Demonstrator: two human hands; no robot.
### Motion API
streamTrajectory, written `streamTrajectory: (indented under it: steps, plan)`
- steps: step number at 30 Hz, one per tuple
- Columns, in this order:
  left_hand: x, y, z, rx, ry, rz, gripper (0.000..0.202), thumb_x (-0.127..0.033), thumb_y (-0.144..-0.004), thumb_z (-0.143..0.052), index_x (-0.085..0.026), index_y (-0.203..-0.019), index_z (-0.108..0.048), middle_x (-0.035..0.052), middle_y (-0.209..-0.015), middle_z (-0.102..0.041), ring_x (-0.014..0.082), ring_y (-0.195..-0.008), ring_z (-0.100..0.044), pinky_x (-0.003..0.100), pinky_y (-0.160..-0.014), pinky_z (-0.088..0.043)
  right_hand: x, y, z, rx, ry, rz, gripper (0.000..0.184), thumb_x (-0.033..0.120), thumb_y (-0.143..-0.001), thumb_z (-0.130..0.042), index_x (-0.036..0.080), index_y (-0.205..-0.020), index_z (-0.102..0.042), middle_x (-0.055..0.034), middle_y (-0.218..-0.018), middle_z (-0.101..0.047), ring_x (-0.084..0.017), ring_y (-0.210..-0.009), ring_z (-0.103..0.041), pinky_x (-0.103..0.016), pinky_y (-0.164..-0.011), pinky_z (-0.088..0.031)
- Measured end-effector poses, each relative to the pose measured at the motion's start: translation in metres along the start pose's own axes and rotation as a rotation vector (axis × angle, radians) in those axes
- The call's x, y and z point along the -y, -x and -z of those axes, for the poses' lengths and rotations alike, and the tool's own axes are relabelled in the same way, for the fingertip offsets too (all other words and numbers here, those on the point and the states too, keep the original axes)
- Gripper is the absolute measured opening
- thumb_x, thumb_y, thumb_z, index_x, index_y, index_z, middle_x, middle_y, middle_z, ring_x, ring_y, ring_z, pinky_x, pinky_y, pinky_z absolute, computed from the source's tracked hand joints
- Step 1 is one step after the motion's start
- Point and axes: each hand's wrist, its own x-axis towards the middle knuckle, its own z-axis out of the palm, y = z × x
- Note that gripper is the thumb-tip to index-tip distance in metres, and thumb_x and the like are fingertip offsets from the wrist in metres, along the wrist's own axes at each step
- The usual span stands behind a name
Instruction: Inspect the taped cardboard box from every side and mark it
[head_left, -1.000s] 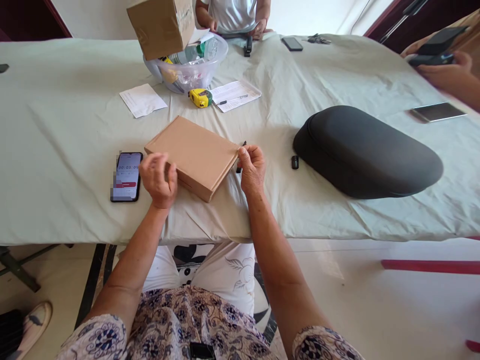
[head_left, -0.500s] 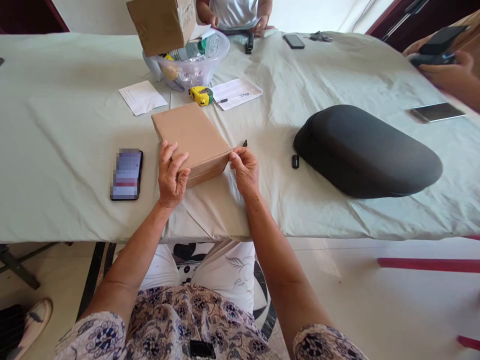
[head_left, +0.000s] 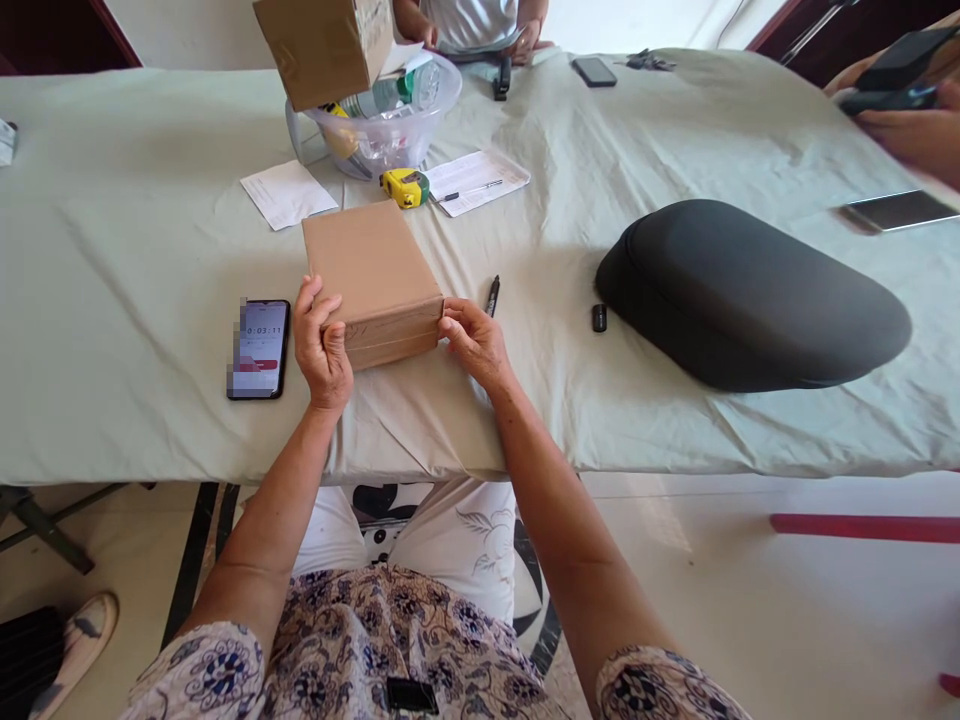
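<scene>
A closed brown cardboard box (head_left: 375,258) rests on the cloth-covered table in front of me, its front face turned towards me. My left hand (head_left: 321,345) grips its near left corner, fingers over the top edge and thumb against the front. At the near right corner, my right hand (head_left: 474,340) pinches the box's edge between thumb and fingers. Just beyond the right hand lies a black marker pen (head_left: 493,296), partly hidden by that hand. A phone (head_left: 259,350) showing a timer lies left of my left hand.
Behind the box are a yellow tape measure (head_left: 405,187), papers (head_left: 289,194) and a filled plastic basin (head_left: 448,95) near another carton (head_left: 322,55). A black padded seat (head_left: 754,300) lies right, beside a small black cap (head_left: 599,318). Two other people's hands are across the table.
The box has turned slightly, and more of its front face shows. Both hands have shifted a little left with it, uncovering more of the marker pen.
</scene>
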Motion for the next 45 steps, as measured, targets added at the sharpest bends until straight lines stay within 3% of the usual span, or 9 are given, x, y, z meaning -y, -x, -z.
streamTrajectory:
  steps: [4, 9, 16, 22, 28, 32, 34, 36, 45]
  plan:
    - [-0.001, -0.004, 0.0, -0.086, 0.016, 0.088, 0.059, -0.077, -0.098, -0.044, -0.024, -0.111, -0.066, 0.0111, -0.142, -0.062, 0.0276, -0.147, -0.053, 0.048, -0.132, -0.033, 0.001, 0.004, 0.0, 0.094, 0.126, -0.029, 0.076, 0.086, -0.08, -0.064, 0.023, -0.121, -0.07, 0.0027, -0.072, -0.07, -0.013, -0.061, -0.066, -0.025, -0.058, -0.05]
    - [0.001, -0.003, 0.001, -0.125, -0.001, 0.078, 0.058, -0.075, -0.099, -0.045, -0.023, -0.114, -0.067, 0.0112, -0.143, -0.062, 0.0261, -0.143, -0.056, 0.045, -0.131, -0.036, -0.001, 0.003, -0.004, 0.088, -0.006, 0.074, 0.07, 0.08, -0.083, -0.068, 0.023, -0.122, -0.066, 0.002, -0.074, -0.071, -0.014, -0.066, -0.07, -0.024, -0.055, -0.05]
    - [0.006, 0.006, 0.0, 0.048, -0.015, -0.048, 0.043, -0.054, -0.103, -0.057, -0.022, -0.131, -0.066, 0.0153, -0.153, -0.058, 0.0245, -0.146, -0.055, 0.041, -0.123, -0.045, -0.001, -0.002, 0.0, -0.118, -0.191, 0.247, 0.048, 0.066, -0.087, -0.075, 0.028, -0.116, -0.068, 0.007, -0.07, -0.06, -0.009, -0.062, -0.064, -0.024, -0.059, -0.052]
    - [0.002, 0.011, -0.007, 0.055, 0.01, 0.034, 0.044, -0.053, -0.101, -0.06, -0.022, -0.132, -0.066, 0.0152, -0.152, -0.058, 0.0245, -0.146, -0.056, 0.043, -0.126, -0.043, -0.006, -0.005, -0.005, -0.073, -0.219, 0.207, 0.076, 0.066, -0.08, -0.082, 0.034, -0.142, -0.053, 0.0062, -0.077, -0.062, -0.013, -0.07, -0.067, -0.024, -0.055, -0.053]
    - [0.004, 0.012, -0.011, -0.01, 0.097, 0.205, 0.055, -0.067, -0.096, -0.061, -0.02, -0.126, -0.066, 0.0139, -0.14, -0.066, 0.0254, -0.137, -0.062, 0.042, -0.121, -0.051, -0.02, 0.0, -0.023, 0.131, -0.043, 0.141, 0.087, 0.072, -0.075, -0.083, 0.027, -0.142, -0.052, -0.0001, -0.093, -0.071, -0.016, -0.072, -0.071, -0.027, -0.057, -0.055]
    - [0.001, 0.013, -0.011, 0.003, 0.113, 0.375, 0.066, -0.076, -0.092, -0.059, -0.021, -0.127, -0.064, 0.0135, -0.135, -0.069, 0.0244, -0.123, -0.069, 0.031, -0.09, -0.064, -0.02, 0.007, -0.023, 0.179, 0.154, 0.109, 0.096, 0.065, -0.085, -0.078, 0.025, -0.161, -0.035, -0.0016, -0.093, -0.075, -0.016, -0.068, -0.07, -0.029, -0.061, -0.056]
    - [-0.001, 0.014, -0.012, 0.018, 0.138, 0.458, 0.07, -0.08, -0.09, -0.058, -0.021, -0.127, -0.063, 0.0131, -0.129, -0.07, 0.0224, -0.112, -0.072, 0.025, -0.072, -0.061, -0.018, 0.009, -0.02, 0.193, 0.195, 0.101, 0.104, 0.061, -0.087, -0.077, 0.025, -0.167, -0.023, -0.0006, -0.091, -0.076, -0.016, -0.067, -0.07, -0.029, -0.063, -0.055]
    - [-0.001, 0.014, -0.013, 0.035, 0.154, 0.511, 0.073, -0.084, -0.088, -0.057, -0.021, -0.125, -0.062, 0.0128, -0.125, -0.071, 0.0216, -0.106, -0.072, 0.024, -0.066, -0.059, -0.017, 0.01, -0.019, 0.192, 0.219, 0.109, 0.11, 0.058, -0.087, -0.079, 0.025, -0.17, -0.015, 0.0009, -0.087, -0.075, -0.016, -0.067, -0.07, -0.029, -0.064, -0.054]
    - [0.01, 0.02, -0.016, 0.13, 0.112, 0.478, 0.074, -0.083, -0.082, -0.066, -0.022, -0.124, -0.057, 0.0116, -0.12, -0.071, 0.0232, -0.107, -0.072, 0.041, -0.098, -0.06, -0.014, 0.011, -0.017, 0.044, 0.275, 0.205, 0.071, 0.045, -0.097, -0.069, 0.027, -0.16, -0.043, 0.0062, -0.076, -0.066, -0.011, -0.065, -0.061, -0.028, -0.07, -0.052]
